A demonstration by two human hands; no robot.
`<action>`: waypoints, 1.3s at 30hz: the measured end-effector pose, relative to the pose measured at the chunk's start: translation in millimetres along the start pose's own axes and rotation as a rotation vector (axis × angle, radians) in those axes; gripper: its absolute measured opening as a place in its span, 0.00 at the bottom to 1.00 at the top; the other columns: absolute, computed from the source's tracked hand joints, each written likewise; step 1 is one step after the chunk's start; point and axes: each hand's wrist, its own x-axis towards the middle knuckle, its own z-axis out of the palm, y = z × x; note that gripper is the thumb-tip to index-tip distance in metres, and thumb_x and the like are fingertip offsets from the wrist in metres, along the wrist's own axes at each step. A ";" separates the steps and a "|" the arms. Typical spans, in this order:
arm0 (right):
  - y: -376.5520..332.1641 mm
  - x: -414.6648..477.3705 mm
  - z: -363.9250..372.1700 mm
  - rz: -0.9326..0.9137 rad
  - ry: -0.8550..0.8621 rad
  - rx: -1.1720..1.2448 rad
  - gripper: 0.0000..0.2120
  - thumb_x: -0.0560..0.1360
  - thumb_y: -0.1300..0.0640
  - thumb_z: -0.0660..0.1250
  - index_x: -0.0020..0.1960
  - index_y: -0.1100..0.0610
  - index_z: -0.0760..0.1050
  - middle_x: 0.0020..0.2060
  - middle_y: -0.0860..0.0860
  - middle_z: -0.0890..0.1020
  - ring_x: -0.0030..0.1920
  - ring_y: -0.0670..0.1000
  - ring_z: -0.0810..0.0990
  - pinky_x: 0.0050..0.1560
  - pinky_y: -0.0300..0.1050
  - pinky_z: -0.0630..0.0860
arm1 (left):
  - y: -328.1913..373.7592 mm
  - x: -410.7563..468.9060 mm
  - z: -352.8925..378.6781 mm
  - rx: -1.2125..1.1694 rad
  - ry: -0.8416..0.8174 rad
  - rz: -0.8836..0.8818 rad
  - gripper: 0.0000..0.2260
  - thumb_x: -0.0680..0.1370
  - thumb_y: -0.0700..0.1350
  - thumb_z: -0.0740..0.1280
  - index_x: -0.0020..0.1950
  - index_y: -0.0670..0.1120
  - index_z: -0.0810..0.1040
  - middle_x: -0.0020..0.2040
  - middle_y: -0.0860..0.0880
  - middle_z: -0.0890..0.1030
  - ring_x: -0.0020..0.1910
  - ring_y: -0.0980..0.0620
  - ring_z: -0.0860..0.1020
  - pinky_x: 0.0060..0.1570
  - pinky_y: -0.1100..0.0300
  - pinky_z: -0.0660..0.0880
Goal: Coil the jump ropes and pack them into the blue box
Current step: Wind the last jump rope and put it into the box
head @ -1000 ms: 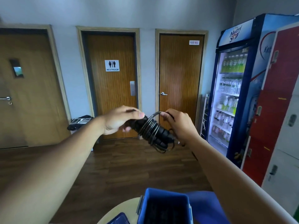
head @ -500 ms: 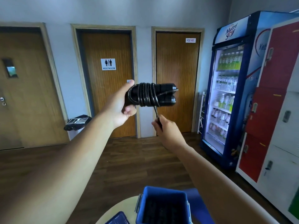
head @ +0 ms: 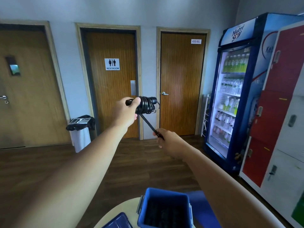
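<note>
Black jump rope, coiled round its handles, sits gripped in your left hand at chest height; your right hand pinches its loose end taut, above the blue box

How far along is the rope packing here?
Done: the jump rope is mostly wound round its handles, gripped by the left hand. In hand: the right hand pulls the loose tail taut. Left: securing it and dropping it into the open blue box.

Black jump rope coiled round handles — blue box open below.
</note>
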 end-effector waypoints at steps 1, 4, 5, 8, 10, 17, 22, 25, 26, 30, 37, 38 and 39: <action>-2.4 -0.4 -0.4 -0.005 -0.029 0.051 0.11 0.83 0.61 0.56 0.62 0.54 0.72 0.48 0.54 0.81 0.45 0.51 0.81 0.47 0.49 0.80 | -2.5 -0.5 0.1 0.189 -0.009 0.134 0.13 0.81 0.53 0.66 0.56 0.45 0.82 0.45 0.45 0.84 0.37 0.49 0.81 0.37 0.54 0.81; -6.3 -2.0 -4.3 -0.016 -0.077 0.113 0.10 0.83 0.63 0.56 0.59 0.58 0.75 0.49 0.55 0.83 0.44 0.50 0.81 0.51 0.50 0.80 | -6.9 -0.1 -0.1 0.523 -0.130 0.355 0.12 0.81 0.52 0.66 0.58 0.46 0.81 0.46 0.49 0.82 0.42 0.50 0.80 0.33 0.61 0.73; -6.0 -2.8 -6.7 -0.016 -0.084 0.090 0.10 0.83 0.63 0.57 0.58 0.58 0.76 0.48 0.55 0.84 0.45 0.51 0.82 0.52 0.50 0.80 | -9.4 1.1 -0.4 0.576 -0.194 0.382 0.12 0.82 0.52 0.66 0.59 0.46 0.80 0.48 0.50 0.81 0.43 0.50 0.79 0.33 0.63 0.70; 0.5 -4.3 -14.6 0.003 -0.031 -0.082 0.10 0.83 0.61 0.60 0.57 0.55 0.79 0.46 0.52 0.85 0.46 0.51 0.83 0.50 0.50 0.81 | -17.2 5.6 -5.2 0.704 -0.343 0.459 0.13 0.82 0.51 0.66 0.62 0.46 0.79 0.56 0.50 0.78 0.49 0.51 0.76 0.41 0.61 0.70; 2.9 -6.6 -21.9 -0.011 0.038 -0.150 0.11 0.83 0.60 0.60 0.60 0.54 0.80 0.48 0.49 0.84 0.44 0.45 0.82 0.43 0.40 0.80 | -20.7 8.5 -11.3 0.747 -0.409 0.457 0.12 0.82 0.50 0.66 0.61 0.46 0.79 0.58 0.50 0.77 0.51 0.50 0.76 0.45 0.58 0.71; -1.3 -7.8 -34.7 -0.105 0.231 0.007 0.11 0.82 0.65 0.59 0.61 0.57 0.77 0.43 0.46 0.81 0.40 0.41 0.83 0.44 0.35 0.82 | -26.8 12.6 -25.8 0.833 -0.601 0.397 0.11 0.80 0.52 0.68 0.60 0.50 0.81 0.57 0.54 0.76 0.54 0.52 0.76 0.50 0.55 0.71; -2.0 -7.3 -35.7 -0.071 0.442 0.138 0.11 0.85 0.62 0.56 0.56 0.55 0.77 0.40 0.48 0.80 0.39 0.43 0.80 0.35 0.33 0.76 | -28.8 15.6 -31.8 0.841 -0.633 0.388 0.11 0.80 0.51 0.69 0.61 0.50 0.81 0.57 0.55 0.75 0.56 0.51 0.75 0.53 0.55 0.72; -5.1 -7.2 -38.1 0.001 0.529 0.383 0.12 0.85 0.61 0.55 0.56 0.57 0.77 0.41 0.49 0.80 0.40 0.44 0.81 0.34 0.32 0.77 | -34.0 17.9 -36.3 0.874 -0.618 0.384 0.11 0.80 0.51 0.68 0.61 0.50 0.80 0.56 0.56 0.74 0.56 0.52 0.74 0.53 0.54 0.72; -7.3 -7.8 -39.3 0.008 0.549 0.484 0.11 0.85 0.62 0.55 0.57 0.58 0.77 0.40 0.49 0.80 0.39 0.42 0.81 0.34 0.31 0.77 | -36.7 18.2 -37.4 0.886 -0.609 0.382 0.11 0.80 0.51 0.68 0.62 0.51 0.80 0.57 0.55 0.74 0.56 0.53 0.74 0.54 0.54 0.73; -14.4 -7.2 -40.5 -0.071 0.545 0.778 0.11 0.85 0.63 0.56 0.60 0.58 0.76 0.39 0.49 0.81 0.40 0.41 0.82 0.44 0.38 0.79 | -49.1 18.6 -41.6 0.902 -0.562 0.375 0.12 0.81 0.51 0.68 0.63 0.50 0.79 0.60 0.54 0.76 0.58 0.52 0.75 0.57 0.52 0.75; -31.6 -7.1 -42.6 -0.006 0.466 1.288 0.07 0.83 0.63 0.59 0.52 0.57 0.76 0.32 0.49 0.77 0.33 0.47 0.74 0.44 0.42 0.73 | -56.7 20.6 -45.4 0.918 -0.441 0.409 0.11 0.81 0.50 0.67 0.61 0.48 0.79 0.56 0.53 0.75 0.51 0.52 0.76 0.49 0.52 0.78; -31.9 -7.4 -44.7 0.053 0.421 1.209 0.06 0.83 0.62 0.60 0.51 0.57 0.76 0.30 0.49 0.76 0.33 0.47 0.73 0.42 0.42 0.72 | -57.5 20.6 -46.6 0.946 -0.405 0.436 0.10 0.81 0.50 0.67 0.60 0.48 0.79 0.57 0.53 0.75 0.49 0.52 0.76 0.46 0.53 0.79; -31.2 -8.2 -46.7 0.107 0.340 1.083 0.05 0.82 0.60 0.61 0.52 0.59 0.76 0.30 0.49 0.75 0.33 0.48 0.72 0.41 0.42 0.73 | -58.7 20.9 -48.4 0.982 -0.366 0.467 0.10 0.81 0.50 0.66 0.59 0.48 0.78 0.57 0.52 0.75 0.48 0.51 0.77 0.44 0.53 0.79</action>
